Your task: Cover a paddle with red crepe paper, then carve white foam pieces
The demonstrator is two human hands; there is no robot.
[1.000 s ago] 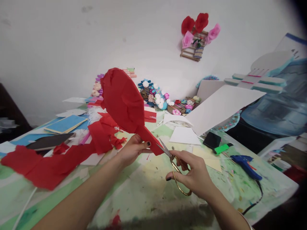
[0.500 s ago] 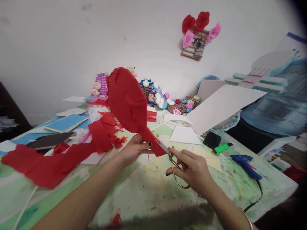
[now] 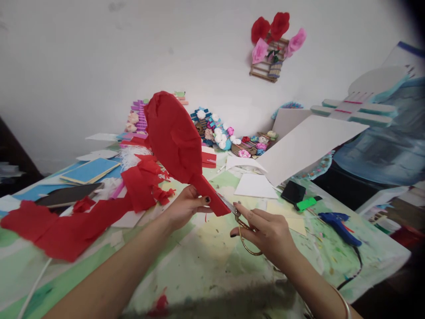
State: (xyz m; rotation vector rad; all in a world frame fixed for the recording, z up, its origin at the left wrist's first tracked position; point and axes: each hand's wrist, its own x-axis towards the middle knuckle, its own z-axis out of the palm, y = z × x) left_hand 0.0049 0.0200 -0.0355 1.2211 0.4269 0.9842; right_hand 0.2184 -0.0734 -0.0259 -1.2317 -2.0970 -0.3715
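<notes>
Red paddle-shaped piece (image 3: 175,137): held tilted above the counter, its round head to the upper left, its handle (image 3: 212,199) slanting down towards the right hand.
Blades at the handle: a second ago they were seen parted by its free end; now only a narrow strip of silver is shown along its upper edge, and that end is brought closer to the pivot. The edge seems to be taken deeper for trimming; whether anything is cut cannot be told.
Counter (image 3: 199,279): covered with a paint-stained green and white cloth.
White panel (image 3: 308,146): propped aslant beyond the right hand, well apart from the cutting.
Crumpled red sheet (image 3: 79,226): spread at the left, just beside the left forearm; it could be dragged if the arm is swung outward.
Left hand (image 3: 186,206): handle pinched, thumb laid across the front, fingers mostly hidden behind.
Right hand (image 3: 267,230): fingers and thumb curled about the gold grips of the scissors (image 3: 237,214).
Blue glue gun (image 3: 340,226): laid at the right, its cord trailed over the edge.
Black flat object (image 3: 293,192): left near the panel's foot.
Bright green item (image 3: 307,204): placed just beside it.
</notes>
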